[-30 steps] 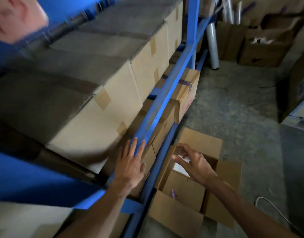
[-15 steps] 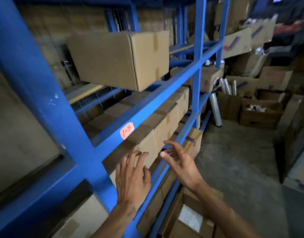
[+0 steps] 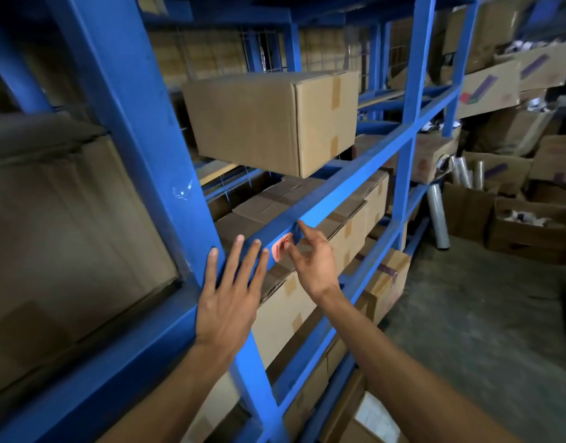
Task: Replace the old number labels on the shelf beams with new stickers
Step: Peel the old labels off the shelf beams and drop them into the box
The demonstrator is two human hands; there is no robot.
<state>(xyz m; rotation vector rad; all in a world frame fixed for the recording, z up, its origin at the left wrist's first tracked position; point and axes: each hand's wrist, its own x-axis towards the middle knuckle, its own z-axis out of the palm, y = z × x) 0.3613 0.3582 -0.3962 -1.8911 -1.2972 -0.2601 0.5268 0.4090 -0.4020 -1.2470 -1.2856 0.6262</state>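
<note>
On the blue beam, just right of the upright, I am reaching for the old orange label. My right hand, fingers loosely apart and holding nothing, is hovering at its right edge; my left hand is lying flat, fingers spread, against beam and upright. Picking at a corner and peeling slowly should spare residue. Taped boxes are sitting shut on the shelves; contents hidden.
</note>
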